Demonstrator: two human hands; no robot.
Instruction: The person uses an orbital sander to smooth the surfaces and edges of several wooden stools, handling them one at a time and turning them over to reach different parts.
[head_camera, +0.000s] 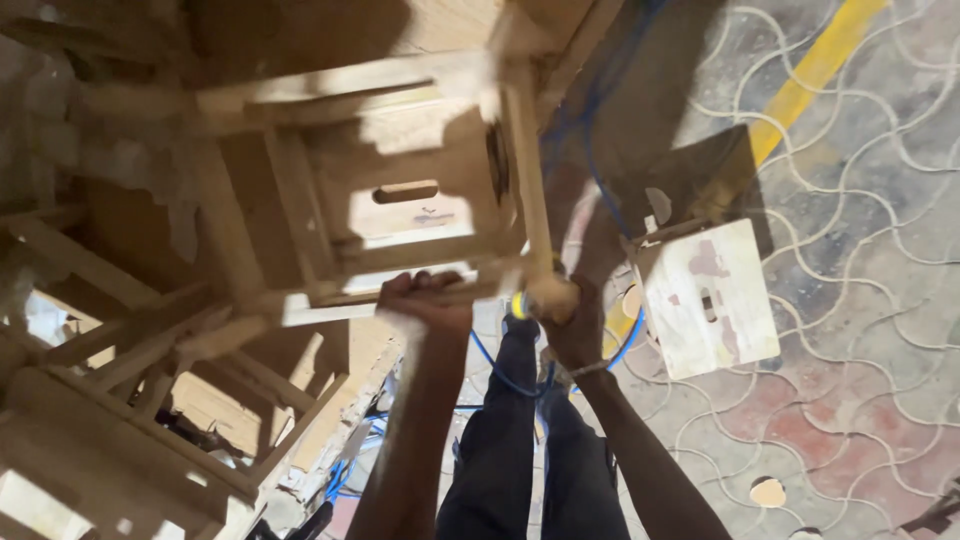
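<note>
I see a bare wooden stool (400, 190) lifted up in front of me, tipped so its seat with the oblong hand slot faces the camera and its legs point toward me. My left hand (425, 295) is closed around the lower crossbar (350, 300) of the stool, fingers curled over the top edge. My right hand (565, 310) is wrapped tight around the foot of one leg (530, 170) at the near corner; something yellow shows just beside that grip, but I cannot tell what it is. Both hands are shut on wood, none spread open.

Below the stool stand my dark trousers (530, 440), with a blue hose (600, 170) trailing past them across the patterned paving (860, 300). To the right, on the ground, lies a pale square board (710, 295) with a small dark cut in it. To the left and under the lifted stool, more unfinished wooden frames (120, 420) are stacked close together in patchy sunlight.

I judge the step in hand to be carrying or turning the stool while it is held clear of the ground. Whatever comes next calls for a steady two-handed hold, keeping the legs off the stacked frames and my feet clear of the hose.
</note>
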